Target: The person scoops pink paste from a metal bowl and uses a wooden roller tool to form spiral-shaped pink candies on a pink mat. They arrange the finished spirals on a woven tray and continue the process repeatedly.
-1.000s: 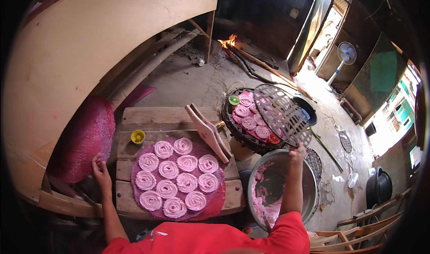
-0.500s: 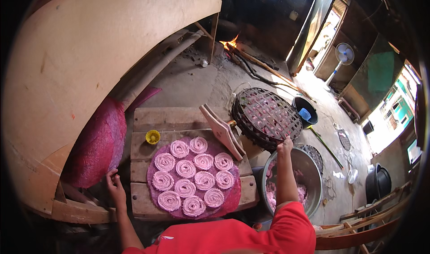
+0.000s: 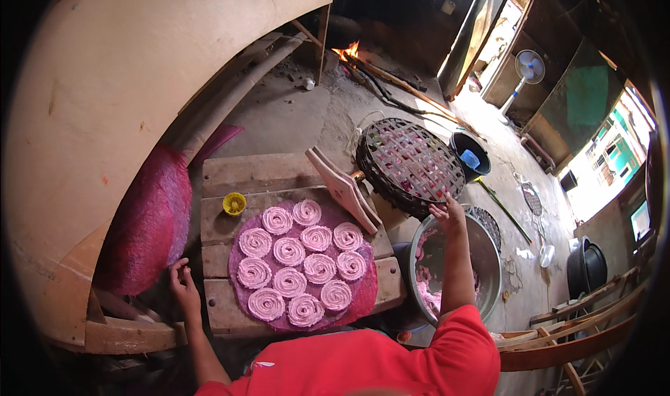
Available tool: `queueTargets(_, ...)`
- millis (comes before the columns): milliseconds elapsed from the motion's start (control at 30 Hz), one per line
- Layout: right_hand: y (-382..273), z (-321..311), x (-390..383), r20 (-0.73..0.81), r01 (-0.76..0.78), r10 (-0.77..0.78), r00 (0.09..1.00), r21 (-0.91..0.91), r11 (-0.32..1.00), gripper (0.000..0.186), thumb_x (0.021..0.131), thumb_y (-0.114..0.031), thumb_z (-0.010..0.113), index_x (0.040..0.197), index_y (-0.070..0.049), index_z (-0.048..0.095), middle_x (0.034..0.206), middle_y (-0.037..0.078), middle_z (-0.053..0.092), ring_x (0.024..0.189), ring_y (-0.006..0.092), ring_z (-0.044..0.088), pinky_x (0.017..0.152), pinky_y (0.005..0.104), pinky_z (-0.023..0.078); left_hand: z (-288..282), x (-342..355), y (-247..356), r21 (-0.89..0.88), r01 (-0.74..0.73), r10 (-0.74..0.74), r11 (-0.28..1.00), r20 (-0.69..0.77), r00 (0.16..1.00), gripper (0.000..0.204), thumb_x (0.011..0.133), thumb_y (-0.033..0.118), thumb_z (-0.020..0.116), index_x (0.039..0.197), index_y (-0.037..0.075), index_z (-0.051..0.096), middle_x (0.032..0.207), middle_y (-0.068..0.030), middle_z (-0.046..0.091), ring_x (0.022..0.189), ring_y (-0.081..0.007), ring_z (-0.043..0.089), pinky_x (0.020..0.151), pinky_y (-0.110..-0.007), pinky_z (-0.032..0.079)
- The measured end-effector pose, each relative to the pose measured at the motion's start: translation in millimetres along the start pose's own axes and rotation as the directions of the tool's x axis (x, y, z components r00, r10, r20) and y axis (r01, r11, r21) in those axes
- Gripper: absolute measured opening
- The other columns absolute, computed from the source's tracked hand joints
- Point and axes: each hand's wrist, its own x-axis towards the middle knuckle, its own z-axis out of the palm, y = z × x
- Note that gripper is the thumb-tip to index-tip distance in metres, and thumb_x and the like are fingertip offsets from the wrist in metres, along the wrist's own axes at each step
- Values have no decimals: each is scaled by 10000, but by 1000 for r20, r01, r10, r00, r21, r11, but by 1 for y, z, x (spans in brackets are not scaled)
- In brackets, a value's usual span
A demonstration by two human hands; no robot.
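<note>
Beside the hanging pink mesh sheet (image 3: 150,221), my left hand (image 3: 183,284) has its fingers apart and loosely bent, close to the sheet's lower edge. My right hand (image 3: 449,213) reaches over a grey metal pot (image 3: 495,277) holding pink dough, its spread fingers at the near rim of a round, dark woven basket (image 3: 412,166). Pink shows through the basket's open weave. On the low wooden table (image 3: 244,176) lies a pink mesh sheet (image 3: 359,304) bearing several pink piped swirls (image 3: 289,282).
A yellow fluted cup (image 3: 234,203) and a wooden press (image 3: 342,187) stand on the table. Pale boarding (image 3: 174,68) rises at the left. Beyond are a fire (image 3: 347,51) with long sticks, a black bucket (image 3: 481,148) with something blue inside, and a standing fan (image 3: 529,68).
My right hand's fingers have loosened and spread at the basket's rim, where they were closed on it before. The view has shifted slightly. My left hand stays by the hanging sheet.
</note>
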Motion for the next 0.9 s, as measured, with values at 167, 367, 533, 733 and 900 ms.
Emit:
queueTargets(167, 0, 7, -46, -68, 137, -168, 983, -329, 934, 528, 915, -393, 624, 1265, -21, 493, 1199, 169, 500, 815, 246, 643, 744, 366, 551, 7, -2, 12, 18, -2, 0, 1000, 111, 994, 173, 954, 56, 523, 1110, 17, 587, 987, -49, 628, 875, -122, 593, 790, -271, 470)
queueTargets(367, 65, 63, -120, 464, 168, 129, 876, -546, 821, 327, 939, -318, 607, 1051, -13, 644, 823, 18, 609, 733, 122, 606, 668, 259, 499, 26, -19, 33, 210, 100, -172, 973, 360, 917, 332, 854, 59, 660, 1167, 12, 559, 987, -113, 648, 742, -146, 618, 662, -280, 516)
queueTargets(533, 132, 85, -137, 450, 347, 78, 889, -776, 526, 271, 950, -235, 602, 1045, 13, 653, 848, 30, 644, 748, 103, 577, 684, 270, 489, 29, -33, 41, 122, 353, -369, 928, 434, 822, 412, 886, 99, 651, 1258, 24, 492, 1071, -138, 650, 794, -177, 666, 699, -297, 546)
queueTargets(733, 150, 86, -134, 435, 428, -81, 897, -805, 412, 238, 871, -193, 663, 947, 32, 674, 801, 98, 682, 714, 163, 622, 676, 308, 489, 37, -48, 40, -31, 422, -343, 906, 530, 775, 382, 928, 62, 606, 1281, 36, 463, 933, -40, 612, 777, -75, 577, 653, -215, 477)
queueTargets(900, 146, 85, -135, 421, 456, -180, 889, -845, 279, 237, 817, -185, 720, 862, 36, 647, 757, 134, 669, 697, 199, 632, 663, 326, 490, 41, -47, 42, 75, 262, -270, 962, 382, 883, 327, 870, 117, 674, 1153, 10, 548, 803, -67, 679, 667, -125, 653, 605, -267, 524)
